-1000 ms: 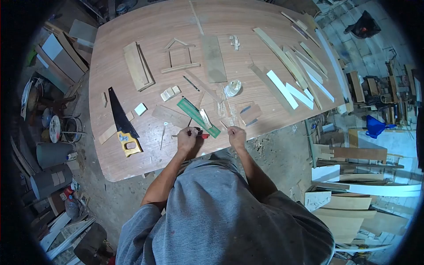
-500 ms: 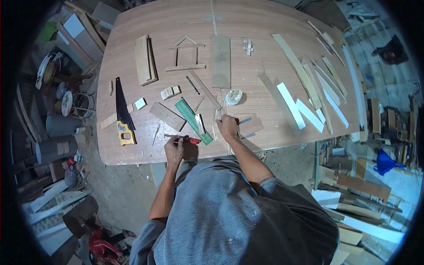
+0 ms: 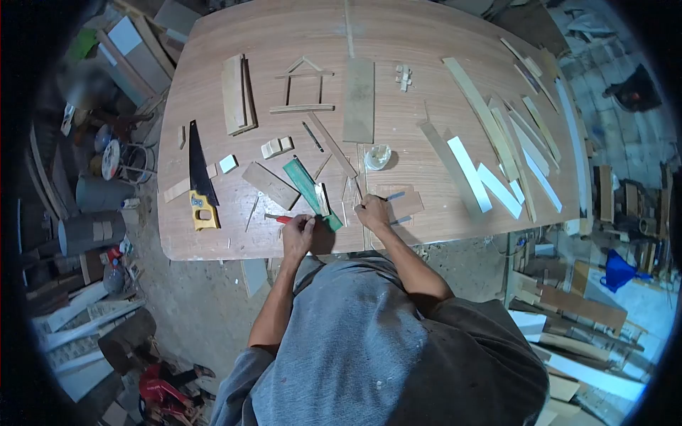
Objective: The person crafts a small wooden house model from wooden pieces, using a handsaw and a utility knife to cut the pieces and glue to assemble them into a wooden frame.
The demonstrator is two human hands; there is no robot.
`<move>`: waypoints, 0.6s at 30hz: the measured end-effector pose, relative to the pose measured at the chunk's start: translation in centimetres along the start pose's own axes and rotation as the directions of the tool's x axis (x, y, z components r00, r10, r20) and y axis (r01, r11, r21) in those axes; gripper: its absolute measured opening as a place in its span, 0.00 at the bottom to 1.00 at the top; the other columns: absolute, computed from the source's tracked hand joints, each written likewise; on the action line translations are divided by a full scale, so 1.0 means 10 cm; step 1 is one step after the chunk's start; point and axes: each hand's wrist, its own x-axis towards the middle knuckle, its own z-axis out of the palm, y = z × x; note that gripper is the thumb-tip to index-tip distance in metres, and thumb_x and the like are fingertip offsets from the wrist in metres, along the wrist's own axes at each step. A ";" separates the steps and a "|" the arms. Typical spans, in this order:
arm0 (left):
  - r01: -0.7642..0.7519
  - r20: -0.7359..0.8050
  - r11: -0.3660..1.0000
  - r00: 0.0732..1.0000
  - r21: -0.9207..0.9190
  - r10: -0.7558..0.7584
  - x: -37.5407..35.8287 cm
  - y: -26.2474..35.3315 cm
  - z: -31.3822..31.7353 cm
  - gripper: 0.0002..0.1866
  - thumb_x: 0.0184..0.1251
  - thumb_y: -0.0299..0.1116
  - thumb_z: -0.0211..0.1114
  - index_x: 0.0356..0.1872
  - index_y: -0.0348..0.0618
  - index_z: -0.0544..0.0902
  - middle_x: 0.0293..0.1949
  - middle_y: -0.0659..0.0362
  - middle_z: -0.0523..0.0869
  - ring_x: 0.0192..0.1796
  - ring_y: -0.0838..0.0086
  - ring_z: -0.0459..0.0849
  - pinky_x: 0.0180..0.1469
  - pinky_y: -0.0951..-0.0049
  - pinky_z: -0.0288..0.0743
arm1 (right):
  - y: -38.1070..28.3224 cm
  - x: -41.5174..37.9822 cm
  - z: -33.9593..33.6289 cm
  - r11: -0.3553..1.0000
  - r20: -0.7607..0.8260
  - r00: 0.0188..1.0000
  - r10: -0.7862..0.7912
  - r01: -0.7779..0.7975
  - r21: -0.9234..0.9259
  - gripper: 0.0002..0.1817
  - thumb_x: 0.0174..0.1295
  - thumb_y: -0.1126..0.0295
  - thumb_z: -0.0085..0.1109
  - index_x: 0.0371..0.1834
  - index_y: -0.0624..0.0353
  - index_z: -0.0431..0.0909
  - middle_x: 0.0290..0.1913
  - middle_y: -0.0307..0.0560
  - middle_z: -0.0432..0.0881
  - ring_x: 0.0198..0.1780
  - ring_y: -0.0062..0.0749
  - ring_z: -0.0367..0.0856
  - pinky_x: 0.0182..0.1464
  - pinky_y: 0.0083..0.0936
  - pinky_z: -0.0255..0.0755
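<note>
My left hand (image 3: 298, 233) is at the table's near side, its fingers closed on a slim red-handled tool (image 3: 283, 219). The tool's narrow dark end points left, and the rest is hidden by my fingers. Beside it lies a green strip-shaped tool (image 3: 304, 182) with a small pale block (image 3: 322, 199) on it. My right hand (image 3: 373, 213) is pinched at the tip of a thin dark stick (image 3: 359, 192), partly covered by the fingers. A flat wooden piece (image 3: 405, 201) with dark strips lies just right of that hand.
A handsaw (image 3: 202, 181) with a yellow handle lies left. Boards (image 3: 238, 96), a small house-shaped frame (image 3: 304, 92) and a white tub (image 3: 378, 157) stand farther back. Long strips (image 3: 469, 170) cover the right side. Scrap wood (image 3: 582, 298) crowds the floor.
My left hand has moved right along the red-handled tool, so its red part now shows left of my fingers. My right hand has shifted slightly down and right, and the thin stick now shows above it.
</note>
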 end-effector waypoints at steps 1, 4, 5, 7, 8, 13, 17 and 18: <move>0.003 0.053 0.999 0.999 0.042 -0.005 0.08 0.04 0.02 0.11 0.63 0.32 0.65 0.38 0.31 0.84 0.31 0.49 0.88 0.34 0.69 0.86 0.40 0.69 0.78 | 0.07 -0.03 0.04 1.000 -0.012 1.000 0.015 -0.015 -0.001 0.12 0.53 0.65 0.61 0.29 0.65 0.83 0.34 0.62 0.84 0.41 0.57 0.83 0.46 0.41 0.77; -0.158 0.108 0.979 0.984 0.132 0.144 0.31 0.10 0.11 0.12 0.63 0.33 0.64 0.38 0.33 0.85 0.32 0.44 0.87 0.35 0.58 0.87 0.40 0.64 0.79 | 0.22 -0.04 0.15 0.999 -0.114 0.992 -0.052 0.051 -0.009 0.09 0.49 0.64 0.64 0.24 0.60 0.83 0.29 0.56 0.85 0.35 0.50 0.85 0.40 0.37 0.78; -0.242 0.146 0.950 0.966 0.199 0.215 0.38 0.12 0.16 0.13 0.63 0.34 0.63 0.38 0.33 0.85 0.32 0.43 0.87 0.37 0.54 0.87 0.40 0.61 0.79 | 0.29 -0.05 0.18 0.996 -0.158 0.983 -0.089 0.087 -0.017 0.09 0.50 0.65 0.64 0.26 0.60 0.83 0.29 0.57 0.84 0.35 0.49 0.85 0.41 0.36 0.78; -0.236 0.221 0.911 0.961 0.338 0.167 0.45 0.31 0.34 0.13 0.63 0.36 0.61 0.37 0.35 0.85 0.35 0.42 0.86 0.40 0.52 0.87 0.42 0.57 0.79 | 0.38 -0.17 0.14 0.993 -0.205 0.972 -0.115 0.111 -0.034 0.09 0.51 0.66 0.63 0.28 0.60 0.84 0.30 0.57 0.84 0.36 0.47 0.85 0.42 0.36 0.78; -0.272 0.290 0.866 0.944 0.419 0.156 0.50 0.37 0.46 0.12 0.62 0.35 0.61 0.37 0.35 0.85 0.35 0.42 0.86 0.41 0.52 0.87 0.43 0.57 0.80 | 0.40 -0.23 0.11 0.995 -0.205 0.974 -0.100 0.095 -0.037 0.10 0.52 0.65 0.63 0.30 0.61 0.84 0.30 0.57 0.85 0.35 0.46 0.85 0.42 0.35 0.78; -0.374 0.348 0.742 0.916 0.557 0.201 0.73 0.31 1.03 0.10 0.59 0.33 0.62 0.35 0.36 0.84 0.37 0.43 0.86 0.41 0.51 0.87 0.45 0.58 0.81 | 0.38 -0.44 -0.03 0.997 -0.287 0.958 -0.017 0.037 0.065 0.11 0.56 0.64 0.64 0.32 0.63 0.83 0.29 0.53 0.85 0.29 0.37 0.85 0.36 0.31 0.78; -0.380 0.324 0.708 0.920 0.595 0.221 0.75 0.27 1.19 0.11 0.57 0.34 0.63 0.35 0.36 0.84 0.37 0.42 0.86 0.41 0.53 0.88 0.45 0.58 0.82 | 0.64 -0.36 -0.06 0.982 -0.239 0.970 0.034 0.012 0.188 0.10 0.56 0.67 0.66 0.32 0.64 0.83 0.27 0.50 0.85 0.21 0.28 0.82 0.27 0.27 0.76; -0.351 0.317 0.726 0.929 0.591 0.191 0.73 0.31 1.17 0.11 0.56 0.34 0.64 0.35 0.37 0.84 0.38 0.42 0.86 0.41 0.53 0.88 0.44 0.58 0.82 | 0.65 -0.30 -0.07 0.988 -0.258 0.966 -0.001 0.041 0.147 0.09 0.56 0.69 0.66 0.31 0.65 0.83 0.25 0.48 0.84 0.20 0.26 0.81 0.25 0.26 0.76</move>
